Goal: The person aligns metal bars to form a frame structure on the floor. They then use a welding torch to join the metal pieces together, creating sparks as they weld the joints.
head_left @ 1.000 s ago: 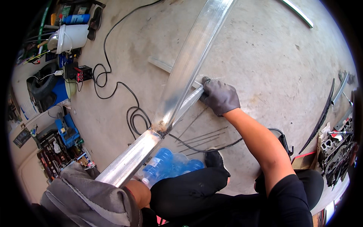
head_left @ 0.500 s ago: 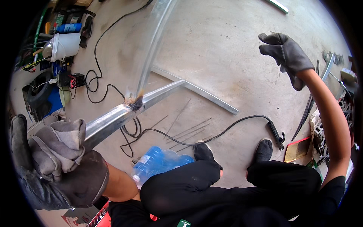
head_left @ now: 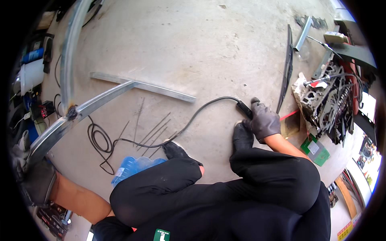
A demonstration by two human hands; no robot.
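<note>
Left hand (head_left: 30, 172) gloved, out at side; right hand (head_left: 264, 121) (gloved too) curled, near right foot (head_left: 242, 137)

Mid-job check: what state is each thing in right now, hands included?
Left hand: gloved, closed around the metal frame's near end
Right hand: gloved, at the black handle; grip unclear
Metal frame: joined, blackened at the joint
Black handle: on the cable's end, partly hidden
Cable: partly coiled
Thin rods: loose on the floor
Blue bottles: partly hidden by the leg

The metal tube (head_left: 68, 52) at top left is cut off.
</note>
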